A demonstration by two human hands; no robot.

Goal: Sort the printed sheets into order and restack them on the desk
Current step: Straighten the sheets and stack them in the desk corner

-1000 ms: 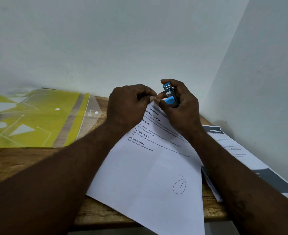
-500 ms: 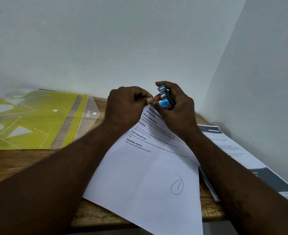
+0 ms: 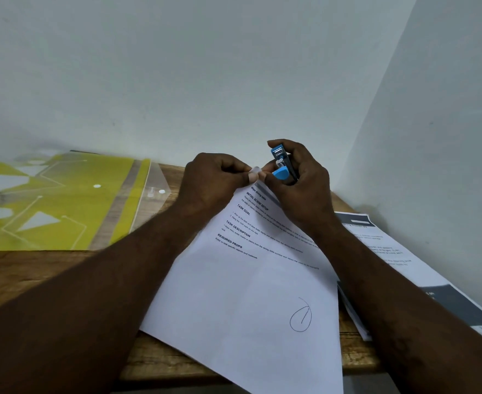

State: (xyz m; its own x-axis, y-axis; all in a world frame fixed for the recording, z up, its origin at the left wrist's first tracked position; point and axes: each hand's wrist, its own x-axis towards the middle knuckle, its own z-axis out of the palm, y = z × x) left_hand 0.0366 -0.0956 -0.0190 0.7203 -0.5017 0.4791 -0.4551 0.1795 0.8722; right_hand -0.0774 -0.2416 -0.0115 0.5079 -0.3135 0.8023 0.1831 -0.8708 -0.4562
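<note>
I saw a yellow folder [image 3: 58,200] lying at the left of the desk [image 3: 35,274]. The left hand [image 3: 214,183] pinched the top corner of the printed sheet [image 3: 234,294], which lay slanted across the desk and overhung its near edge. The right hand [image 3: 302,189] was curled round a blue stapler [image 3: 281,166] at that corner. More printed sheets [image 3: 390,251] lay by the right wall.

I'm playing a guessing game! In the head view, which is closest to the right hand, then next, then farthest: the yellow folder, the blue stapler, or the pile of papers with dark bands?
1. blue stapler: gripped in the right hand itself.
2. pile of papers: on the desk, just to its right.
3. yellow folder: far left, beyond the left hand.
</note>
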